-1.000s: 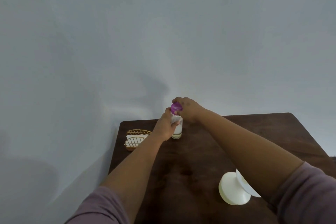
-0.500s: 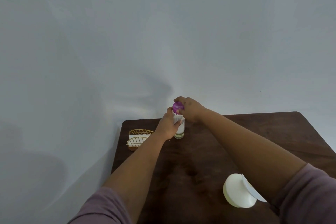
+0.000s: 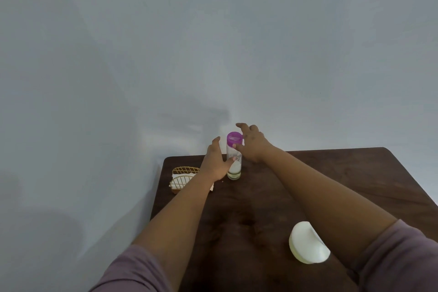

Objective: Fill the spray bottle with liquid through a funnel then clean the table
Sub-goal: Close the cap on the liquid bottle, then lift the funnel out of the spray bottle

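At frame centre, a clear bottle (image 3: 234, 163) with a purple cap (image 3: 234, 138) is stood upright on the dark table (image 3: 331, 173), flanked by the left hand (image 3: 216, 163) and right hand (image 3: 252, 147), fingers spread loose, thumbs touching it.

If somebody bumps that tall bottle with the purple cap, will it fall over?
Probably quite easily. The bottle is tall and narrow on a small base, so a sideways push near the purple cap could tip it. It looks only partly filled, so likely light. Its smooth, clear, round wall may be slippery, and it might roll if toppled.
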`<state>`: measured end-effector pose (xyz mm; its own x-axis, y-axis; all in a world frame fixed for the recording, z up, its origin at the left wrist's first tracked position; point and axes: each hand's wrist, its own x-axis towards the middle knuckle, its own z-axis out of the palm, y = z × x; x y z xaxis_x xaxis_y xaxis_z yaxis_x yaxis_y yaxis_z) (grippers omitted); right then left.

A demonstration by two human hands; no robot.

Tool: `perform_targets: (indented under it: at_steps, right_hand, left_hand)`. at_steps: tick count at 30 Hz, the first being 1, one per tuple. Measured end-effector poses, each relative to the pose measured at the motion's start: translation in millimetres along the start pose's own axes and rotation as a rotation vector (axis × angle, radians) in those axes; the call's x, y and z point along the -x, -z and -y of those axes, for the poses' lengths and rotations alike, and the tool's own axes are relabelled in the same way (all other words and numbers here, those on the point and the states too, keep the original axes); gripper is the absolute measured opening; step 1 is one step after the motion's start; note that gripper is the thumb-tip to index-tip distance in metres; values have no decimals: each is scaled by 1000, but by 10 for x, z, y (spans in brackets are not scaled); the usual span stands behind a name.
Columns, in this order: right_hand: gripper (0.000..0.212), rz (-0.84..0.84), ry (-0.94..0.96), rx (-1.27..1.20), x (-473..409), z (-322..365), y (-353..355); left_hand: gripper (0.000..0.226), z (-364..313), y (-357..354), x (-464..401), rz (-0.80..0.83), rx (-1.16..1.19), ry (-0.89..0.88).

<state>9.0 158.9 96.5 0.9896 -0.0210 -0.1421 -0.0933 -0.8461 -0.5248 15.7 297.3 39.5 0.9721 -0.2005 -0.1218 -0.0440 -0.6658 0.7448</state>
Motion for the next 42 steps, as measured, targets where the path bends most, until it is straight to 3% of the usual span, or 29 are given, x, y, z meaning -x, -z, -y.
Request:
perform_targets:
  at_steps: [13,28,34,42]
  right_hand:
    - [62,-254,-32,-113,918,-24,-75]
    - [50,-394,-159,-173,2086,-700,286]
    - [50,-345,-260,-195,2373,-1221,420]
    - [45,-110,-397,-509,2530,-1714,263]
  left_hand:
    - [61,-291,-126,947,-315,60,-59]
    - [55,-850,-869,1741,-146,215,-186]
    - [41,-1028,-1168,1926,-96,314,22]
    - [46,-1110,-1428,1969,-67,501,308]
